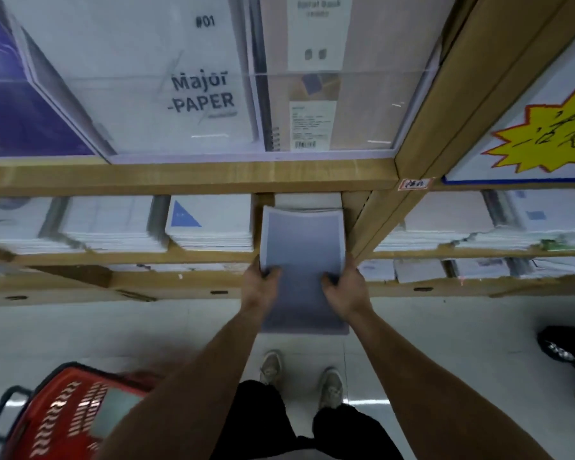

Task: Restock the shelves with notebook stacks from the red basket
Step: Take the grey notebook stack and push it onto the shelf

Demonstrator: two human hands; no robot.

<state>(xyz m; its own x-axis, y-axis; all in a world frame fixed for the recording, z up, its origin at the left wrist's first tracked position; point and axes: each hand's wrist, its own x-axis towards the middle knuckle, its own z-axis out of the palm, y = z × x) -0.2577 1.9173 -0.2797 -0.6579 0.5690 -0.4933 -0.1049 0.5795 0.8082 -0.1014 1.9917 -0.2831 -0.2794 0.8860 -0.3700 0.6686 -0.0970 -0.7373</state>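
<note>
A stack of grey-blue notebooks (302,247) is held level in front of a narrow slot of the wooden shelf (186,177), its far end just inside the slot, above a pale stack lying there. My left hand (259,285) grips the stack's left edge with the thumb on top. On the right edge, my right hand (344,288) holds it the same way. The red basket (63,416) stands on the floor at lower left, partly hidden by my left forearm; something grey lies inside it.
White notebook stacks (210,232) fill the slots to the left and right (445,227). Above, large "Major PAPER" pads (180,78) stand behind a clear rail. A yellow starburst sign (545,131) hangs at right. A black bag (568,348) lies on the floor at right.
</note>
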